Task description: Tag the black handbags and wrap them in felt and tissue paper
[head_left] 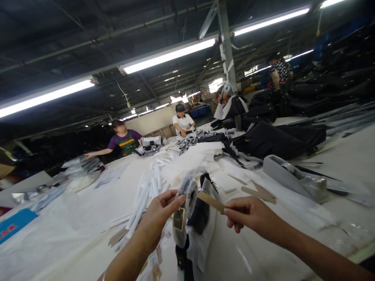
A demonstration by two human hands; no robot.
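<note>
My left hand (158,214) pinches a rolled strap (187,195) wrapped in white tissue, its coil turned toward my right side. A gold rectangular buckle (178,219) shows on the strap just below my left thumb. From the coil, black strap and white wrapping (199,218) hang down toward the table's near edge. Between the thumb and fingers of my right hand (244,214) is a flat brown strip (211,201), which looks like tape or cardboard. The strip's far end points at the coil, close to it; I cannot tell whether they touch.
White paper sheets (199,154) and white rolled tubes (143,197) lie beyond my hands. A grey tape dispenser (290,175) stands at right, near black fabric pieces (281,138). Co-workers sit across the table, one in a purple sleeve (136,134). A blue box (17,222) lies at left.
</note>
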